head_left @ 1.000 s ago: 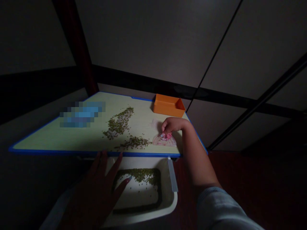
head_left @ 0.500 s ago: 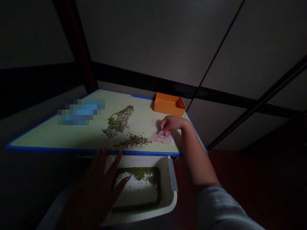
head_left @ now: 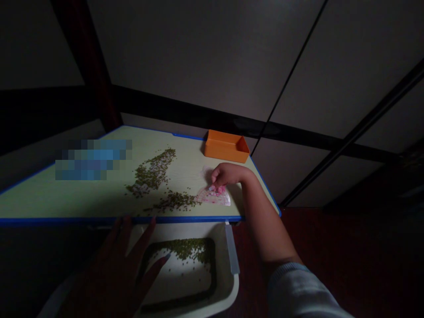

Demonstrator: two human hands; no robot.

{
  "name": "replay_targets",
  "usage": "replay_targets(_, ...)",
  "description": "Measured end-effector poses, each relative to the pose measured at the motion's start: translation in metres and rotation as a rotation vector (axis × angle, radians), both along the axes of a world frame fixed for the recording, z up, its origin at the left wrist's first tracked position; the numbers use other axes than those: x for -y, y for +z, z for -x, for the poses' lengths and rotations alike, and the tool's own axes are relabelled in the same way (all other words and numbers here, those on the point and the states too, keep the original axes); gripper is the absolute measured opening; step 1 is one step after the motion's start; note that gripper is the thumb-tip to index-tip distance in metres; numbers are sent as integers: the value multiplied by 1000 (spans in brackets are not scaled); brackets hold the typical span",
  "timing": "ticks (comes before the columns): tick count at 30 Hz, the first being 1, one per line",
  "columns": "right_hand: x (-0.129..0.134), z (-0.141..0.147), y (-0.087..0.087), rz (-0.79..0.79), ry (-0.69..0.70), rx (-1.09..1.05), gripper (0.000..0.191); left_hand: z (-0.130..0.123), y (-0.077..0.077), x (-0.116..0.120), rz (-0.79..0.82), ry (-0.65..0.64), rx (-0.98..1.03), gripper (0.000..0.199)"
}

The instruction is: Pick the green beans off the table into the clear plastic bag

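A half-round plate point(head_left: 220, 199) lies under the right hand point(head_left: 222, 176), whose curled fingers pinch its pink middle, just beside scattered green grains point(head_left: 175, 201) on the table point(head_left: 185, 163). It looks clear, with pink markings. The left hand point(head_left: 112, 260), spread wide and holding nothing visible, overhangs a pale bin point(head_left: 232, 293) containing more grains point(head_left: 190, 248); an orange box point(head_left: 225, 151) stands beyond.

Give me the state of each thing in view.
Right hand: fingertips closed on the protractor.
Protractor: partly covered by that hand.
Left hand: fingers spread, near edge of the tabletop.
Orange box: upright, open-topped.
White bin: open-topped, green grains inside.
Tabletop grains: loose, in two patches.
Pixelated blue thing: cannot tell.
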State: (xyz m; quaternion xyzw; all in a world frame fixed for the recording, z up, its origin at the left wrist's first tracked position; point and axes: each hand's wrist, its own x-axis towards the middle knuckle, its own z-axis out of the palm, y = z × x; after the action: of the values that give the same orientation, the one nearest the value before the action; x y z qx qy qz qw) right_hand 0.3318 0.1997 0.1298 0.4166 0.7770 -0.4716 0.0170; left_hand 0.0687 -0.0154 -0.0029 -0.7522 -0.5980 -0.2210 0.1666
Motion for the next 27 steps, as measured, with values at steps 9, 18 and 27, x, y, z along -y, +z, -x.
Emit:
replay_targets(9, 1, 0, 2, -48, -55, 1, 16, 2, -1, 0, 20, -2, 22, 70)
replay_targets(18, -2, -3, 0, -78, -98, 63, 16, 4, 2, 1, 7, -14, 11, 71)
replay_targets(27, -4, -11, 3, -149, -137, 39, 11, 14, 1, 7, 146, 45, 6, 69)
